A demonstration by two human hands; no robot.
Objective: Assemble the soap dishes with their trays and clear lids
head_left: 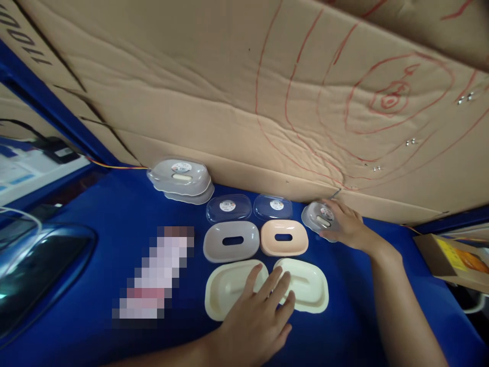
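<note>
My right hand (347,224) grips the right side of a small soap box with a translucent lid (315,216) and a round label, near the cardboard. My left hand (257,321) hovers, fingers spread, over two cream soap dish bases, one on the left (218,290) and one on the right (311,290); contact cannot be made out. Behind them sit a grey slotted soap tray (214,244) and a peach slotted soap tray (298,244). Further back lie two clear lids, the left lid (242,209) and the right lid (260,206), both with round stickers.
Translucent soap boxes (160,176) are stacked at the back left. A cardboard wall (191,92) with red drawn rings bounds the blue table (153,341). A pixelated patch covers something left of centre. A dark glossy object (42,270) lies far left; an open carton (431,255) is far right.
</note>
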